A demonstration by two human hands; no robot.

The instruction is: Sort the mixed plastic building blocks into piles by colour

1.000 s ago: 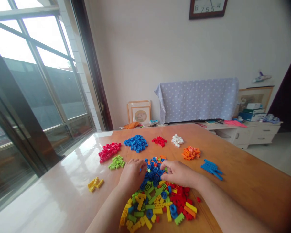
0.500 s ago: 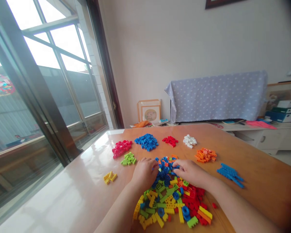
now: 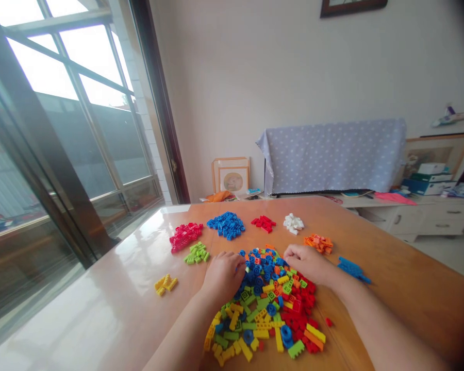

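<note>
A mixed heap of toy bricks (image 3: 263, 312) in blue, green, yellow, red and orange lies on the wooden table (image 3: 116, 304) in front of me. My left hand (image 3: 225, 273) rests at the heap's upper left side, its fingers curled over blue pieces; whatever they hold is hidden. On the upper right side, my right hand (image 3: 307, 263) has its fingers bent together, and anything between them is too small to make out. Near my left hand is a small green pile (image 3: 197, 253). An orange pile (image 3: 318, 243) lies just beyond my right hand.
Sorted piles ring the heap: yellow (image 3: 165, 284), pink-red (image 3: 185, 236), blue (image 3: 226, 225), red (image 3: 263, 223), white (image 3: 293, 223), and long blue pieces (image 3: 353, 269). One red piece (image 3: 329, 322) lies apart at the right. Behind the table stands a cloth-covered object (image 3: 332, 157).
My right hand has moved away from the heap's middle toward the right, its fingers now closer together. My left hand stays at the left side. The view has turned slightly right.
</note>
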